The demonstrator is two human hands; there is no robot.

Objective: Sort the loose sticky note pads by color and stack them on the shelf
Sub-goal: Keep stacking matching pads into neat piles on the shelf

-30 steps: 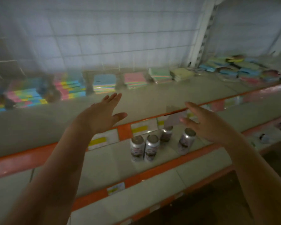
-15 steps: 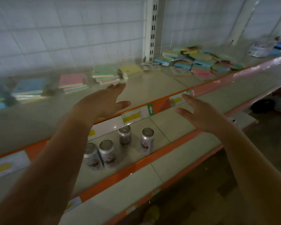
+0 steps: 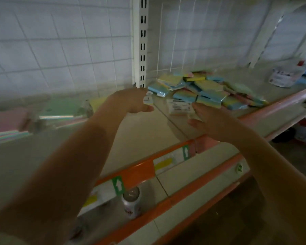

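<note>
A loose heap of wrapped sticky note pads [image 3: 207, 92], blue, yellow, green and pink, lies on the upper shelf [image 3: 140, 131] right of the white upright. Sorted stacks sit blurred at the left: a pink stack [image 3: 5, 121], a green one [image 3: 62, 108] and a yellow one [image 3: 97, 103]. My left hand [image 3: 131, 101] reaches over the shelf with straight fingers and holds nothing. My right hand [image 3: 212, 117] is open too, its fingertips at a face-down pad with a white label [image 3: 178, 106] at the heap's near edge.
A slotted white upright [image 3: 141, 43] rises from the shelf's back against a tiled wall. The shelf has an orange front rail [image 3: 140, 170] with price labels. A drink can [image 3: 131, 204] stands on the lower shelf. A plastic packet [image 3: 286, 76] lies far right.
The view has swung right and closer to the loose heap. Both hands have reached forward toward it; the right hand now touches the labelled pad.
</note>
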